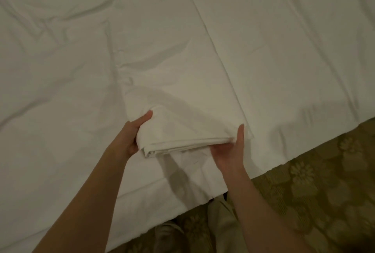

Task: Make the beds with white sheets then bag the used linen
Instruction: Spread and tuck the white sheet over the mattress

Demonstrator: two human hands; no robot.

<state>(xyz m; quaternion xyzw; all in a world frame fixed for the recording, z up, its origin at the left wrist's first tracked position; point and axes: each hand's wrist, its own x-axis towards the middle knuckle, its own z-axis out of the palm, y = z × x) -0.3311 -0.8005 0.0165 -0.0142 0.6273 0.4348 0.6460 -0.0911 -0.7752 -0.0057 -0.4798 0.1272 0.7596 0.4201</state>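
Your left hand [133, 135] grips the folded white sheet [182, 106] at its 8 o'clock corner, and your right hand [231, 151] holds its 5 o'clock edge, thumb on top. The sheet lies on the bed [60, 70], near the patterned carpet [314, 181].

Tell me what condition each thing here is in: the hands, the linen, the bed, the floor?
Folded white sheet: folded in layers, near end lifted, far end lying on the bed.
Left hand: grips the sheet's near left corner.
Right hand: holds the near right edge, thumb on top.
Bed sheet: spread over the bed, wrinkled on the left.
Carpet: flower-patterned, bare beside the bed.
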